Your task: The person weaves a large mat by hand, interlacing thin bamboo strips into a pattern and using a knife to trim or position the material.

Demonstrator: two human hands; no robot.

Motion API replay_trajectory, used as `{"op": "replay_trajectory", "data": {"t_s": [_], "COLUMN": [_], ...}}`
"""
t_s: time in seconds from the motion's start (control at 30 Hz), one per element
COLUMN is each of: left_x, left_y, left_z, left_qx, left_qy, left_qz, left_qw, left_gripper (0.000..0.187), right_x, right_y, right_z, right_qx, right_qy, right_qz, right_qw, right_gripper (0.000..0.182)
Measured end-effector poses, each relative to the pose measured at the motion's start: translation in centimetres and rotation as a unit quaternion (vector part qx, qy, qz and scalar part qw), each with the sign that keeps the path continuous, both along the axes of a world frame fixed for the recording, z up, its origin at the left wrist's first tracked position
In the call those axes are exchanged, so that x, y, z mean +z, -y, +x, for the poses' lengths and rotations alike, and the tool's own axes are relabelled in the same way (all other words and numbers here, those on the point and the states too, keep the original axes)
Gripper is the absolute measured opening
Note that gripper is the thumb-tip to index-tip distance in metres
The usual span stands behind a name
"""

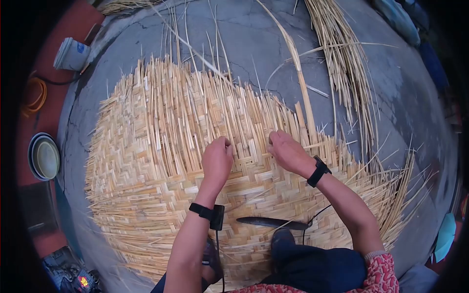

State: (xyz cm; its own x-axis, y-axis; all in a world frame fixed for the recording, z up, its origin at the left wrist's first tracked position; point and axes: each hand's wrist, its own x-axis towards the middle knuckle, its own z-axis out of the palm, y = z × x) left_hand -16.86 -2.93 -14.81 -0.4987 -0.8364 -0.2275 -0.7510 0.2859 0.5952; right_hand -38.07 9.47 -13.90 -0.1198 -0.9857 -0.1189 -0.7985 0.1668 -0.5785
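A large woven mat (132, 161) of pale split reed strips lies on the ground, its upper part made of loose upright strip ends. Over its middle, my left hand (217, 158) is closed, with its fingertips pinched at a thin crosswise reed strip. To the right, my right hand (291, 154) is also closed, with its fingers curled down at the same strip (313, 145), whose end shows past the hand. The fingers partly hide the strip. Below my hands, a dark curved blade (271, 223) rests on the mat. Both wrists wear black straps.
A bundle of long reeds (337, 58) lies at the upper right. One long wide strip (303, 88) stretches away from the mat. Nested basins (46, 158) and a white bucket (72, 54) stand at the left. My shoe (282, 238) is on the mat near the blade.
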Motion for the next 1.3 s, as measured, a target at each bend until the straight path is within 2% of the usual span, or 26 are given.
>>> {"op": "replay_trajectory", "data": {"t_s": [0.03, 0.1, 0.13, 0.17, 0.2, 0.27, 0.3, 0.37, 0.5, 0.57, 0.7, 0.73, 0.77, 0.8, 0.83, 0.9, 0.93, 0.97, 1.03, 1.1, 1.13, 1.17, 1.2, 1.23, 1.27, 1.3], "left_x": [0.0, -0.5, -1.3, -1.5, -1.7, -1.5, -1.2, -1.0, -0.5, -1.0, -1.1, -1.0, -0.4, 0.4, 0.5, -0.3, -1.7, -1.3, -0.7, 0.1, 1.3, 2.8, 3.7, 3.5, 3.0, 2.5], "left_y": [-0.7, -1.0, -0.8, -0.5, -0.1, 0.9, 1.6, 2.7, 2.2, 1.5, 0.5, 0.1, -0.5, -1.5, -2.3, -3.9, -4.6, -4.8, -4.6, -4.0, -4.1, -4.3, -5.3, -6.4, -7.5, -8.0], "left_z": [0.4, 0.5, 0.1, -0.5, -1.3, -3.0, -3.2, -2.8, -1.9, -2.0, -1.1, -0.1, 0.7, 1.7, 2.5, 3.7, 4.6, 4.9, 4.8, 3.6, 2.3, 1.0, -1.1, -3.2, -5.4, -6.7], "left_qx": [-0.033, -0.042, 0.008, 0.059, 0.06, 0.095, 0.096, 0.014, 0.024, -0.019, 0.025, 0.001, -0.024, -0.092, -0.092, -0.262, -0.292, -0.297, -0.342, -0.372, -0.381, -0.387, -0.353, -0.359, -0.311, -0.258], "left_qy": [0.008, 0.021, -0.069, -0.157, -0.158, -0.277, -0.278, -0.227, -0.219, -0.234, -0.237, -0.181, -0.116, -0.011, -0.009, 0.118, 0.11, 0.108, 0.14, 0.142, 0.19, 0.24, 0.104, 0.101, 0.016, -0.067], "left_qz": [-0.085, -0.072, 0.036, 0.145, 0.146, 0.35, 0.348, 0.417, 0.43, 0.335, 0.312, 0.111, -0.097, -0.17, -0.174, -0.188, -0.248, -0.249, -0.203, -0.184, -0.179, -0.17, -0.18, -0.179, -0.139, -0.093], "left_qw": [0.996, 0.996, 0.997, 0.975, 0.975, 0.89, 0.89, 0.88, 0.875, 0.913, 0.92, 0.977, 0.988, 0.981, 0.98, 0.939, 0.917, 0.916, 0.907, 0.899, 0.887, 0.874, 0.912, 0.91, 0.94, 0.959], "left_gripper": [0.017, 0.017, 0.018, 0.019, 0.019, 0.021, 0.021, 0.017, 0.011, 0.009, 0.017, 0.026, 0.036, 0.061, 0.061, 0.073, 0.074, 0.074, 0.072, 0.068, 0.059, 0.049, 0.032, 0.032, 0.03, 0.029], "right_x": [0.2, 0.4, 0.4, 0.3, 0.4, 1.2, 1.6, 1.7, 1.0, 0.3, -0.1, -0.3, -0.6, -1.0, -1.3, -2.0, -2.4, -2.7, -2.3, -0.5, -0.4, 1.7, 3.1, 4.7, 6.6, 8.8], "right_y": [0.3, 0.6, 0.7, 0.9, 1.0, 1.1, 1.1, 0.9, 0.4, 0.6, 0.8, 0.8, 0.9, 1.1, 1.3, 1.8, 1.5, 0.7, -1.0, -3.4, -4.6, -4.9, -5.0, -4.7, -4.2, -3.6], "right_z": [0.0, 0.1, 0.0, -0.2, -0.3, -0.7, -1.0, -1.3, -1.1, -0.9, -0.8, -0.9, -1.0, -1.0, -0.9, -0.4, 0.2, 1.2, 0.2, -4.0, -6.8, -8.7, -9.3, -9.2, -8.0, -6.6], "right_qx": [-0.001, 0.057, 0.054, 0.069, 0.086, 0.099, 0.111, 0.11, 0.094, 0.09, 0.077, 0.077, 0.071, 0.066, 0.066, 0.083, 0.079, 0.091, 0.091, 0.015, -0.041, -0.064, -0.063, -0.064, -0.064, -0.061], "right_qy": [0.0, -0.047, -0.046, -0.049, -0.053, -0.04, -0.026, -0.012, 0.003, -0.004, -0.021, -0.021, -0.016, -0.01, -0.009, -0.054, -0.054, -0.083, -0.119, -0.102, -0.131, -0.139, -0.058, 0.025, 0.211, 0.39], "right_qz": [-0.002, 0.213, 0.215, 0.142, 0.066, 0.088, 0.111, 0.112, 0.093, 0.074, 0.1, 0.099, 0.095, 0.091, 0.087, 0.086, 0.085, 0.082, 0.082, 0.056, 0.091, 0.203, 0.223, 0.24, 0.212, 0.179], "right_qw": [1.0, 0.974, 0.974, 0.986, 0.993, 0.99, 0.987, 0.988, 0.991, 0.993, 0.992, 0.992, 0.993, 0.994, 0.994, 0.991, 0.992, 0.989, 0.985, 0.993, 0.986, 0.967, 0.971, 0.968, 0.952, 0.901], "right_gripper": [0.025, 0.017, 0.017, 0.016, 0.015, 0.014, 0.012, 0.015, 0.017, 0.017, 0.013, 0.013, 0.013, 0.013, 0.013, 0.014, 0.014, 0.014, 0.014, 0.015, 0.017, 0.021, 0.027, 0.034, 0.04, 0.045]}}
